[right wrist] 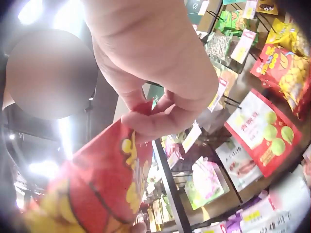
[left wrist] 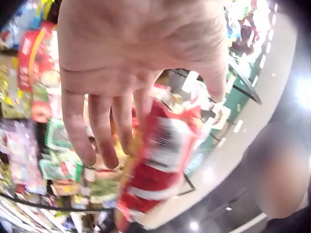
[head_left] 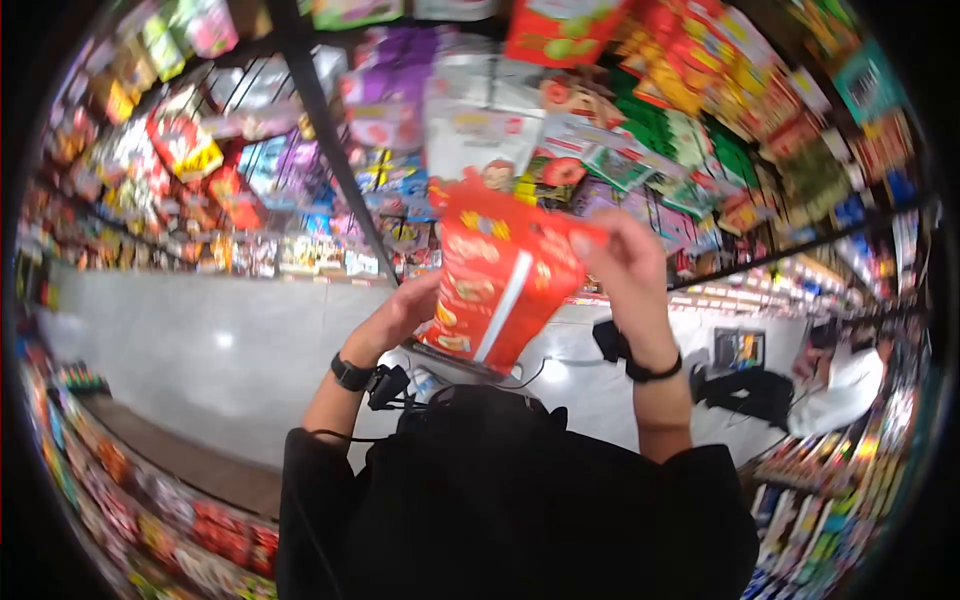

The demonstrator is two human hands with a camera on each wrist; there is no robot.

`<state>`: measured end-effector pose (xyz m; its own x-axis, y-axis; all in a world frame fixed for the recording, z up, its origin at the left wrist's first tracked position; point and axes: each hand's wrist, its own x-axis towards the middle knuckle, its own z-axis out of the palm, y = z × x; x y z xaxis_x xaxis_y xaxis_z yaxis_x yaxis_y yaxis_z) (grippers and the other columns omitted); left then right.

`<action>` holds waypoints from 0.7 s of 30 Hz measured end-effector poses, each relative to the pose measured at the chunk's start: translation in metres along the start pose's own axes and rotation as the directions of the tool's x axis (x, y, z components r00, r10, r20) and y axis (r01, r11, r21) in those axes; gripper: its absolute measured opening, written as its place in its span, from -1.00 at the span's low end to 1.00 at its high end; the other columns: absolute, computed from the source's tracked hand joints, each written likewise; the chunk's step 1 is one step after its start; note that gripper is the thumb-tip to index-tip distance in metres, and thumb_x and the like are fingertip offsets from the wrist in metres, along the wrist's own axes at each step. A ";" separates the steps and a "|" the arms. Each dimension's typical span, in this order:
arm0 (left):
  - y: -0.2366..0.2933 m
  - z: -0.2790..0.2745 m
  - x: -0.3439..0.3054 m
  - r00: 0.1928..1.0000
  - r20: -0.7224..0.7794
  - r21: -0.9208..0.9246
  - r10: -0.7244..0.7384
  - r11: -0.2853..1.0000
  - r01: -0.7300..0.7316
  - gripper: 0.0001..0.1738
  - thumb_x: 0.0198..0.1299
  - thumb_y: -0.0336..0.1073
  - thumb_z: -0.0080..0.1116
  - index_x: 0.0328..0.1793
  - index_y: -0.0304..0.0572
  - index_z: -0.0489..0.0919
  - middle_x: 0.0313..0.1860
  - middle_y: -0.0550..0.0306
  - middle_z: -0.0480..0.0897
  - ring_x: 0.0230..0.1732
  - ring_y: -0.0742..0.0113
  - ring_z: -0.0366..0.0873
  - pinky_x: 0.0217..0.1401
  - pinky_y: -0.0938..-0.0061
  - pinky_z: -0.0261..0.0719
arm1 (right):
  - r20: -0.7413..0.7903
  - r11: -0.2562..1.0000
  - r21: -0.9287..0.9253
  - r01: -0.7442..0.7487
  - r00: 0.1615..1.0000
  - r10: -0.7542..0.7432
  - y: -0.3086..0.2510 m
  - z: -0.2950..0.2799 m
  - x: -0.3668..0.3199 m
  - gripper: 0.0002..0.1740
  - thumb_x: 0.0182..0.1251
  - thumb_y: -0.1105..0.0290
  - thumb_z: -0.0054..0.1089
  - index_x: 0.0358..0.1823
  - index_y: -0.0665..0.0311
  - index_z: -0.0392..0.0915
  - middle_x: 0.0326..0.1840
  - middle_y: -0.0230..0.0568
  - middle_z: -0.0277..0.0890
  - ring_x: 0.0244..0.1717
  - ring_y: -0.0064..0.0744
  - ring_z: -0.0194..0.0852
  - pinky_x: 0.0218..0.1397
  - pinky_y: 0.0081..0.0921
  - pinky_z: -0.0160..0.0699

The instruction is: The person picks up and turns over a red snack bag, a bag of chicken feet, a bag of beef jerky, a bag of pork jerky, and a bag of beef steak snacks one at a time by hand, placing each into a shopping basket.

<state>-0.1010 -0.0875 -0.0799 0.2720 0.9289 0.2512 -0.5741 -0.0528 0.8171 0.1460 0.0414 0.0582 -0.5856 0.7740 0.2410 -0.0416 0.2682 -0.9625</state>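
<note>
A red snack bag point(head_left: 468, 300) with yellow lettering and a white stripe hangs tilted in front of the person's chest. The right hand point(head_left: 630, 265) pinches its upper corner between thumb and fingers; the right wrist view shows the crimped red edge of the bag point(right wrist: 104, 167) caught there. At the bag's other side is the left hand point(head_left: 408, 305), its fingers partly hidden behind the bag in the head view. In the left wrist view the left hand point(left wrist: 141, 53) has its fingers extended and thumb spread, right beside the bag point(left wrist: 155, 182) with its white label panel.
Ahead is a rack of hanging snack packets, among them a white pouch point(head_left: 480, 140) and a red and white bag with green balls point(right wrist: 265, 133). Dark rack posts point(head_left: 325, 130) divide it. Behind stand more stocked shelves point(head_left: 200, 520). Another person point(head_left: 840, 390) is at the right on the grey floor point(head_left: 200, 320).
</note>
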 end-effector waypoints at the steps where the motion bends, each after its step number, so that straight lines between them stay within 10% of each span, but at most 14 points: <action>1: 0.015 0.016 0.013 0.996 -0.002 0.094 -0.088 0.992 0.088 0.00 0.27 0.20 0.31 0.66 -0.22 0.20 0.56 -0.02 0.41 0.52 0.23 0.40 0.55 0.13 0.35 | 0.023 0.998 0.048 -0.044 0.999 0.043 -0.018 -0.010 0.013 -0.81 0.47 0.42 0.35 -0.01 0.33 0.59 -0.20 -0.44 0.64 -0.23 -0.75 0.56 -0.27 -0.68 0.53; 4: 0.039 0.086 0.063 0.956 -0.133 0.371 -0.261 0.881 0.293 -0.17 0.17 -0.45 0.51 0.55 -0.23 0.35 0.41 0.07 0.55 0.41 0.36 0.49 0.40 0.32 0.53 | 0.102 0.995 0.006 0.095 0.990 -0.096 -0.045 -0.036 0.053 -0.82 0.41 0.44 0.38 -0.07 0.34 0.61 -0.26 -0.51 0.57 -0.28 -0.82 0.49 -0.27 -0.76 0.40; 9: 0.005 0.188 0.110 0.999 -0.033 0.291 0.002 0.957 0.008 -0.39 0.21 -0.38 0.51 0.37 -0.24 0.51 0.22 0.19 0.67 0.22 0.43 0.60 0.26 0.39 0.62 | 0.579 0.982 -0.119 -0.145 0.794 0.188 -0.071 -0.070 0.097 -0.76 0.46 0.27 0.28 -0.11 0.34 0.64 -0.21 -0.50 0.60 -0.21 -0.77 0.52 -0.15 -0.74 0.44; 14: -0.023 0.237 0.147 0.992 -0.079 0.347 0.099 0.936 -0.066 -0.31 0.21 -0.33 0.48 0.43 -0.20 0.40 0.18 0.19 0.63 0.17 0.44 0.59 0.19 0.38 0.61 | 0.799 0.951 0.142 -0.276 0.599 0.055 -0.021 -0.080 0.119 -0.70 0.39 0.13 0.27 -0.18 0.24 0.67 -0.27 -0.46 0.62 -0.25 -0.72 0.53 -0.19 -0.68 0.43; 18: -0.030 0.250 0.169 0.979 -0.137 0.289 -0.149 0.940 0.184 -0.66 0.47 -0.18 0.29 0.24 -0.17 0.65 -0.06 0.37 0.71 -0.14 0.66 0.54 -0.14 0.57 0.53 | 0.861 0.859 0.290 -0.423 0.507 -0.042 0.014 -0.086 0.115 -0.58 0.57 0.13 -0.02 -0.37 0.33 0.46 -0.11 -0.04 0.62 -0.05 -0.31 0.53 0.11 -0.41 0.48; 19: -0.038 0.252 0.178 0.995 -0.088 0.345 0.055 0.938 -0.021 -0.67 0.52 -0.16 0.21 0.26 -0.14 0.65 -0.11 0.38 0.69 -0.25 0.64 0.47 -0.24 0.55 0.47 | 0.867 0.844 0.301 -0.443 0.497 -0.048 0.023 -0.085 0.114 -0.59 0.56 0.13 -0.01 -0.35 0.33 0.46 -0.10 -0.04 0.62 -0.04 -0.30 0.53 0.11 -0.40 0.49; 21: -0.036 0.246 0.181 0.960 -0.150 0.288 -0.237 0.918 0.272 -0.67 0.51 -0.16 0.24 0.25 -0.15 0.65 -0.09 0.36 0.71 -0.21 0.63 0.54 -0.21 0.56 0.51 | 0.869 0.826 0.317 -0.467 0.492 -0.056 0.034 -0.081 0.113 -0.60 0.56 0.12 0.00 -0.31 0.34 0.45 -0.08 -0.03 0.61 -0.03 -0.30 0.53 0.12 -0.40 0.49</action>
<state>0.1593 -0.0082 0.0636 0.2809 0.9593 -0.0305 -0.2307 0.0983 0.9680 0.1440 0.1851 0.0627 -0.9891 -0.1327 0.0641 -0.0182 -0.3217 -0.9467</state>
